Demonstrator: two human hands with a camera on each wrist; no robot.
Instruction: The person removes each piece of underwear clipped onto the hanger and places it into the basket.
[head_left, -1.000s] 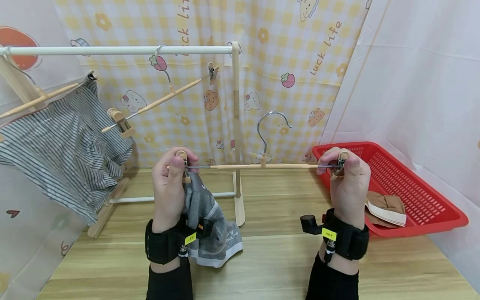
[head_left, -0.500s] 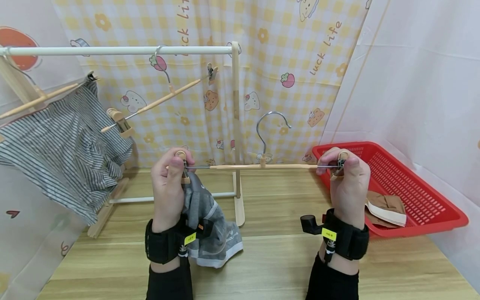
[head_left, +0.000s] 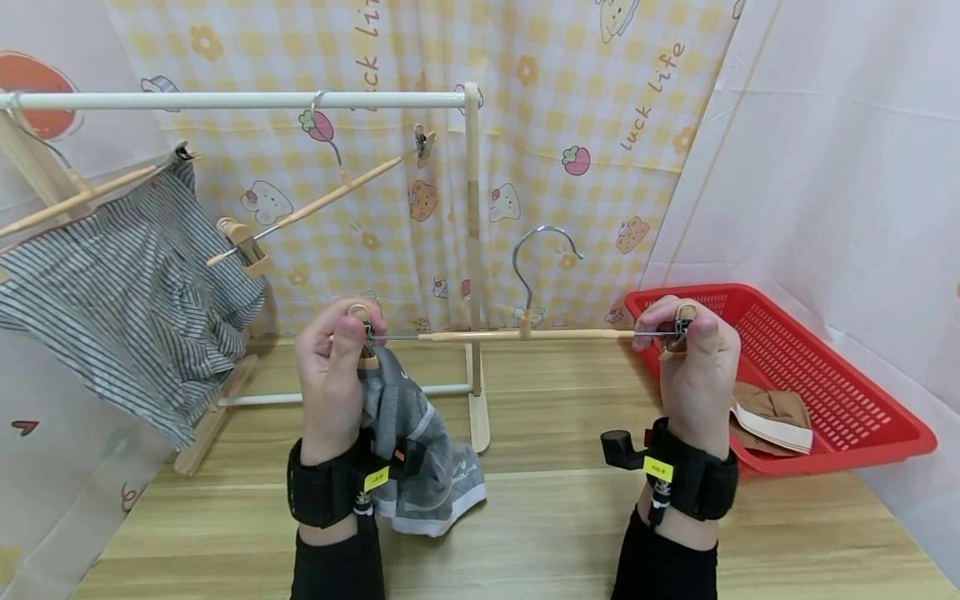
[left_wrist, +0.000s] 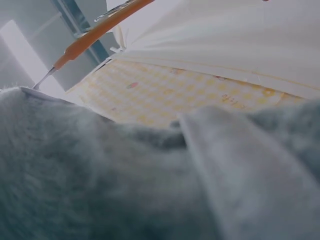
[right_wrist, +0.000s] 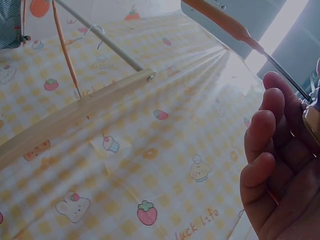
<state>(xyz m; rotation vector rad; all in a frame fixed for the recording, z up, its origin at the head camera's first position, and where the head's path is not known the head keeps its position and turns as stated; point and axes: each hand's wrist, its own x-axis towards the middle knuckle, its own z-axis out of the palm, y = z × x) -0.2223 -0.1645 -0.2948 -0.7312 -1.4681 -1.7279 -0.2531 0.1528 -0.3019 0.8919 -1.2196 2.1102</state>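
Head view, far left: striped shorts (head_left: 142, 283) hung. Centre-left: left hand (head_left: 327, 383) pinched a clip (head_left: 368, 363) at the top of grey cloth (head_left: 408, 442), which, blurred, filled the lower left wrist view. Centre: wooden hanger (head_left: 480, 336), metal hook (head_left: 551, 228) up. Centre-right: right hand (head_left: 701, 379) pinched the other clip (head_left: 681, 327). Right: red perforated basket (head_left: 791, 354) held brown cloth (head_left: 774, 405).

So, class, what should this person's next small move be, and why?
Probably the left hand should lift the loose side of the grey garment toward the right clip: it hangs only beneath the left clip, no cloth shows at the right one, and the right hand grips that end of the hanger.
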